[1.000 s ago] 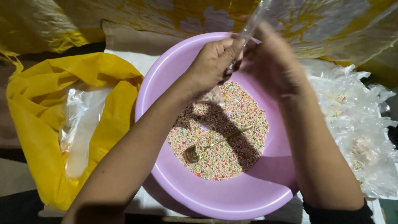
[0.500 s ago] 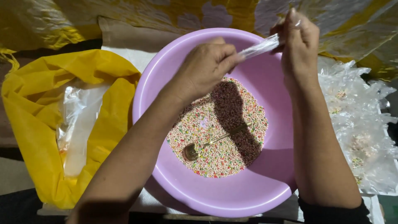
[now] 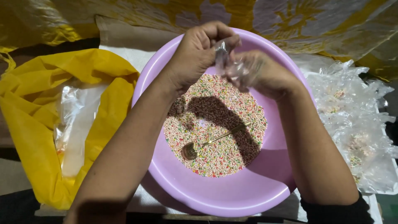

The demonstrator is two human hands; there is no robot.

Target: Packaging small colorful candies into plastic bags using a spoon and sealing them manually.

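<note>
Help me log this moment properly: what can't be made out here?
- Small clear bag, head view: crumpled between left hand and right hand; contents hidden by fingers and motion blur.
- Spoon bowl: half sunk in the coloured beads.
- Pile of clear bags: cut off by the right edge.

Across the top of the frame I see a yellow patterned cloth (image 3: 315, 25) with pale flower shapes. Below it lies a strip of brown cardboard (image 3: 124, 31). The bottom edge is dark floor (image 3: 16, 207). Light falls from above, casting hard shadows.
</note>
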